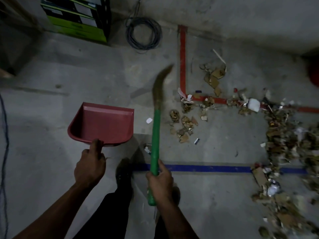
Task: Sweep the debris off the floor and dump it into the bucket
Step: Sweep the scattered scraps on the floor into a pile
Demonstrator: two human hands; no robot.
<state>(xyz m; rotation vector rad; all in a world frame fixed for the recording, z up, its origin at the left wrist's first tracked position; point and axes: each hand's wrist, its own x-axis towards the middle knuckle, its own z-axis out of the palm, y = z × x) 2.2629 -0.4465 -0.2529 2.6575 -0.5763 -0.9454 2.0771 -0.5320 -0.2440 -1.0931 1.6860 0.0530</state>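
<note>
My left hand (90, 167) grips the handle of a red dustpan (103, 124), which is empty and sits low over the concrete floor at centre left. My right hand (160, 181) grips the green handle of a broom (155, 135); its brown bristles (161, 81) point away from me and are blurred. Debris (283, 140) of cardboard scraps, paper and wrappers lies in a long heap along the right side. A smaller cluster of debris (183, 125) lies just right of the broom. A red object (314, 75) shows at the right edge; I cannot tell if it is the bucket.
Red tape (182, 62) and blue tape (207, 168) mark lines on the floor. A coil of grey cable (144, 34) lies by the far wall. Green and black boxes (76, 18) stand at the top left. A blue cord (5, 135) runs down the left edge. My shoe (124, 171) is between my hands.
</note>
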